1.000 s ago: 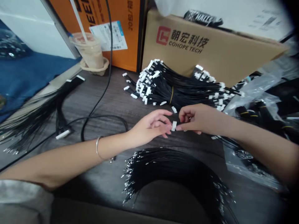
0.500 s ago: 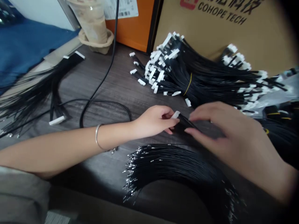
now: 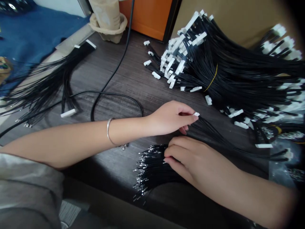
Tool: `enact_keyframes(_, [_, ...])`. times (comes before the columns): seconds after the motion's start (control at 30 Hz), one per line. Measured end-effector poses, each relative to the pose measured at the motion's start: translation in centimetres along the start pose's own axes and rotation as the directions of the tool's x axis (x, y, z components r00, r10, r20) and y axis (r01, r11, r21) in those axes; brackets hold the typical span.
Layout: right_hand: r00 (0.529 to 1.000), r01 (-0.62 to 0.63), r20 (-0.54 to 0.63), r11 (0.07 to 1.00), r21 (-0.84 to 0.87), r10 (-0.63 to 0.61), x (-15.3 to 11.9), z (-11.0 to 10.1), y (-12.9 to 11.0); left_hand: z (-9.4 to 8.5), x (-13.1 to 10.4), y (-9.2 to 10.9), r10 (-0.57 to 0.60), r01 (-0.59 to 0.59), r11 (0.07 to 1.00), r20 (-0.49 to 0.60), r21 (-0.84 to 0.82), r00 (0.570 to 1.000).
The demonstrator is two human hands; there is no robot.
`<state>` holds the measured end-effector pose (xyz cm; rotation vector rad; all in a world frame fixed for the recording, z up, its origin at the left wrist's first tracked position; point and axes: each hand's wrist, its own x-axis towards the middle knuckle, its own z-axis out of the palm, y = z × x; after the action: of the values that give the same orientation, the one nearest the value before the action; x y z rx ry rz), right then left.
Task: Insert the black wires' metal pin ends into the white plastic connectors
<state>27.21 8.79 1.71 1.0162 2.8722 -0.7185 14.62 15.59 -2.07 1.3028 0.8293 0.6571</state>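
Between the thumb and fingers of my left hand (image 3: 175, 119) is a small white connector (image 3: 196, 114). Black wires (image 3: 214, 132) run from it rightward across the table. My right hand (image 3: 190, 156) is lower, pinched closed over a pile of loose black wires (image 3: 157, 173) with shiny metal terminals at their ends. One metal tip shows by my right thumb, at the wire in the pinch; the fingers hide most of that wire. My right hand and forearm cover much of the pile.
A large bundle of black cables (image 3: 228, 73) with white connectors, tied with a yellow band, lies at the back right. More connector cables (image 3: 69, 66) lie on the left. A black cord (image 3: 114, 74) crosses the table. A cup (image 3: 107, 14) stands in a carton holder near an orange box (image 3: 150, 19).
My right hand has left the wires beside the connector and moved down and left onto the loose wire pile, closing there. My left hand keeps its hold on the connector. The view has shifted.
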Motion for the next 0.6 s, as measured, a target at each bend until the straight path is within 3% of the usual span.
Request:
enact_keyframes(0.33, [0.999, -0.028, -0.041, 0.999, -0.030, 0.027, -0.4, 0.4, -0.2, 0.0, 0.1, 0.2, -0.039, 0.039, 0.998, 0.007, -0.053, 0.999])
enact_keyframes(0.6, [0.993, 0.118, 0.017, 0.987, -0.112, -0.117, 1.1, 1.0, -1.5, -0.1, 0.1, 0.1, -0.027, 0.030, 0.997, 0.038, -0.065, 0.999])
